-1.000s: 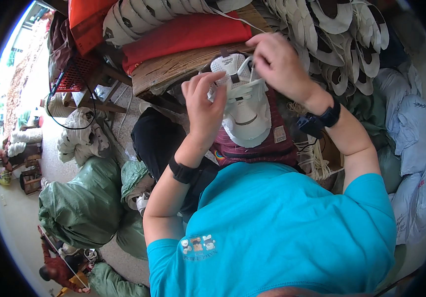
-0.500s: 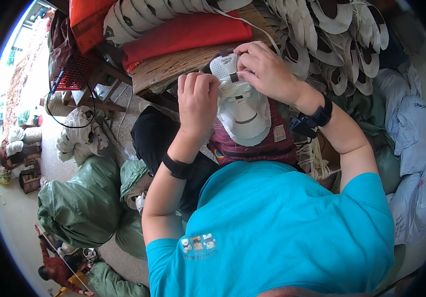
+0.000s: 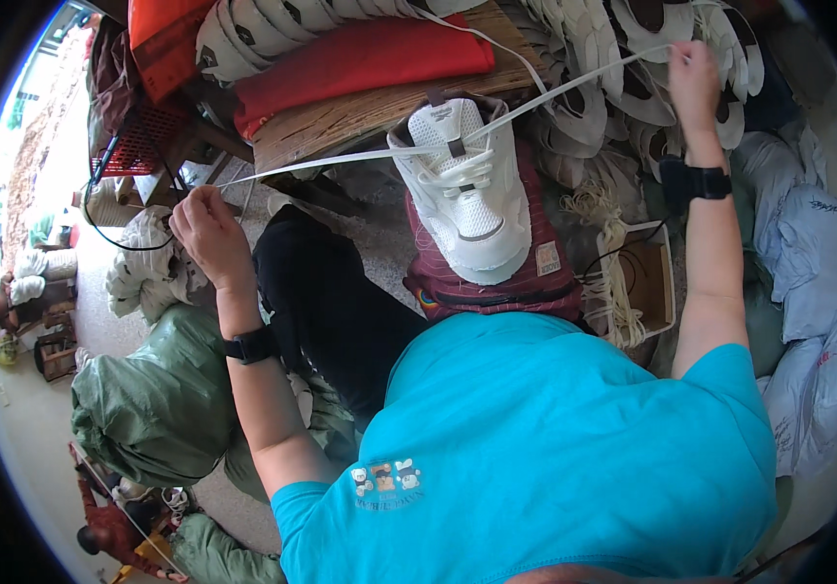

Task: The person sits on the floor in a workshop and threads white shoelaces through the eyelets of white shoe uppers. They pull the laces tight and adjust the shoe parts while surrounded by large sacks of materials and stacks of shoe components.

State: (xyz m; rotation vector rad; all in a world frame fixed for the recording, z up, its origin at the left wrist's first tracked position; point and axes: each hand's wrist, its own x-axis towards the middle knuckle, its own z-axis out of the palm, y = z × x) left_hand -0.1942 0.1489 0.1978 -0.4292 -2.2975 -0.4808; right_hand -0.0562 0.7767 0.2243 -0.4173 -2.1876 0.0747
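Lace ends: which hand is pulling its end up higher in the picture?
The right hand. It holds its end of the white lace near the top edge, while the left hand pulls the other end out lower, left of the white shoe.

Both hands are no longer bunched over the white sneaker upper (image 3: 465,185) — they are now flung wide apart. The left hand (image 3: 206,226) sits far out to the left, fist closed on one end of the white lace (image 3: 341,158); the right hand (image 3: 693,70) is raised high to the right, gripping the other end. The lace, slack and hidden before, now runs taut in two straight lines — and the upper's eyelet rows and tongue, earlier covered by fingers, are fully exposed.
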